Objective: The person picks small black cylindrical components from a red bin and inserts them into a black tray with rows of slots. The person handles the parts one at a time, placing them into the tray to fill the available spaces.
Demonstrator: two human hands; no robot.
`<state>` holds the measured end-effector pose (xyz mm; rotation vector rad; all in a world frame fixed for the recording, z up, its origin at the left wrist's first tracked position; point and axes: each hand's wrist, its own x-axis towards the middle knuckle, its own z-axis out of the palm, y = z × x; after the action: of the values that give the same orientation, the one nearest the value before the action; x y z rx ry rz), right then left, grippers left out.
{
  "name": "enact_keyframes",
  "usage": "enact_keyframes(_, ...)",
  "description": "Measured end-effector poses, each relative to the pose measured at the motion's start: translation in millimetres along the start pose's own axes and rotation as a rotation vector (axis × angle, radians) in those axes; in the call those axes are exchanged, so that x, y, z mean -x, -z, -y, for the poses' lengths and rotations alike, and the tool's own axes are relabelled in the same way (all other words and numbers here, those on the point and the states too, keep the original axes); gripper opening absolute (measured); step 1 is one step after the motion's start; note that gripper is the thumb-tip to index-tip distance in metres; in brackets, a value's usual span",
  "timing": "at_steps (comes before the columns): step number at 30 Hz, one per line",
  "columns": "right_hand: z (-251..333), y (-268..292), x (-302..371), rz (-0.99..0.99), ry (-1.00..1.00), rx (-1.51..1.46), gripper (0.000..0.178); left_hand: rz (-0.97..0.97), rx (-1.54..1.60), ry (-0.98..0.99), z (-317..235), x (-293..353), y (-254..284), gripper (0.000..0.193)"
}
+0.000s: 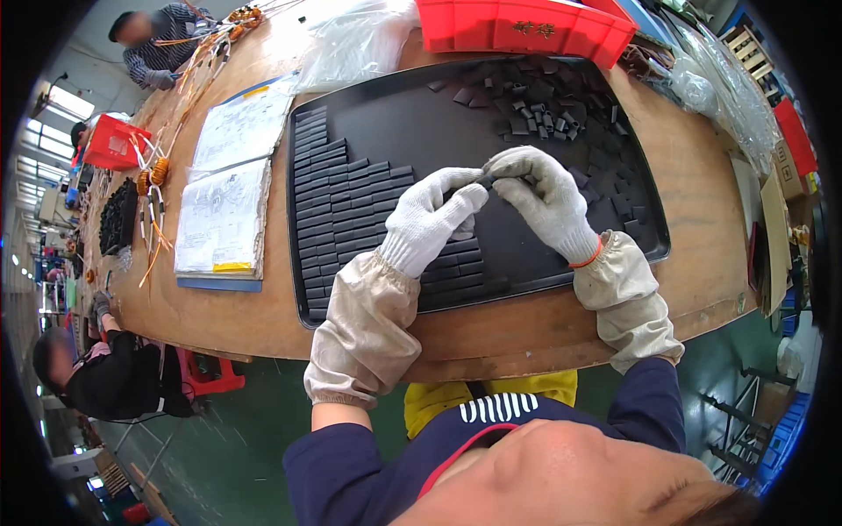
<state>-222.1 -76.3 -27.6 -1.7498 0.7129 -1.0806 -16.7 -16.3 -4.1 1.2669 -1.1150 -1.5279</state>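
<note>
Over a black tray [395, 96], my gloved hands meet at the fingertips. A small black piece [487, 181] sits between them; it looks like a short tube, though the fingers cover most of it. My left hand [430, 217] is closed, with thumb and forefinger pinching the piece's left side. From the right, my right hand [548, 200] pinches the same piece. Black rectangular pieces [351, 210] lie in close rows across the tray's left part, some partly under my left hand. Loose short black tubes [545, 121] and flat black pieces [627, 206] are scattered at the tray's right.
An open binder of printed sheets [224, 215] lies left of the tray. Behind it are clear plastic bags [360, 48] and a red bin [526, 31]. Orange coils with wires [158, 171] and a black box [117, 215] stand farther left. Other people sit along the left side.
</note>
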Motion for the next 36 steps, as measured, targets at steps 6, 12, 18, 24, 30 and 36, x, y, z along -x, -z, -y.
enact_keyframes(6,3.0,9.3,-11.4,0.081,0.340,0.345,0.025,-0.039,-0.003,-0.049,-0.5,-1.4,-3.3,0.040)
enact_keyframes(12,16.8,17.9,-16.1,0.185,0.498,0.585,0.033,-0.006,-0.136,-0.145,15.0,-8.9,0.8,0.039)
enact_keyframes(18,28.4,33.5,-8.1,0.422,-0.090,0.418,0.027,-0.169,-0.003,-0.151,-3.9,-1.6,-3.9,0.051)
enact_keyframes(24,24.9,22.5,-4.3,0.909,-0.214,0.569,0.030,-0.069,0.067,-0.141,0.5,-0.7,-2.0,0.044)
enact_keyframes(30,33.9,27.0,-5.1,0.967,-0.223,0.446,0.031,-0.035,0.116,-0.126,3.3,-3.6,1.8,0.040)
enact_keyframes(36,31.1,28.1,-5.4,1.000,-0.291,0.383,0.026,0.042,0.211,-0.111,4.3,-0.9,2.6,0.045)
